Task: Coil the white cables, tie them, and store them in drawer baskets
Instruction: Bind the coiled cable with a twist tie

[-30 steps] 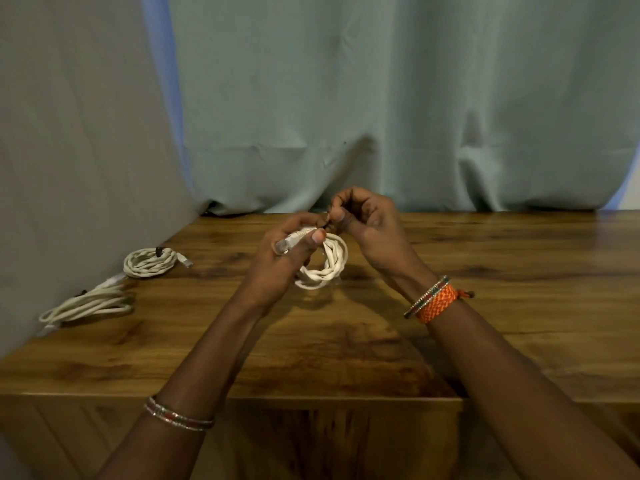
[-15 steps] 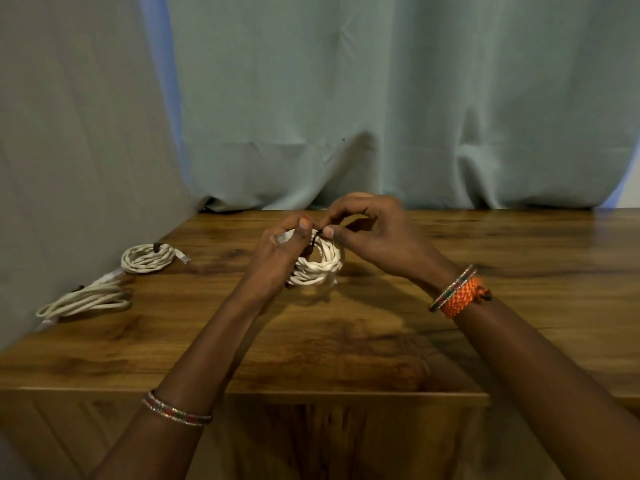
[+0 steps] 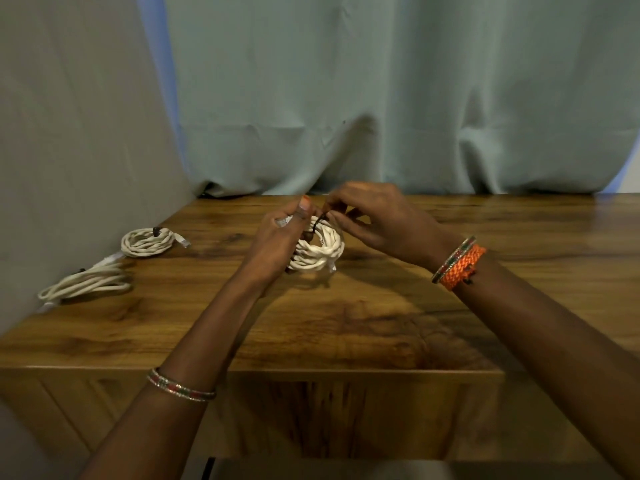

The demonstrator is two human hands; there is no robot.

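Over the middle of the wooden tabletop (image 3: pixel 381 327), the left hand (image 3: pixel 277 237) grips the coiled white cable (image 3: pixel 323 249) while the right hand (image 3: pixel 377 220) pinches a dark tie (image 3: pixel 317 225) at its top.

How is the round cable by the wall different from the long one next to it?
The round coil is wound into a small tight ring; the long coil is stretched into loose, flat loops. The round coil lies farther back, the long coil nearer the table edge. Both are white and lie untouched.
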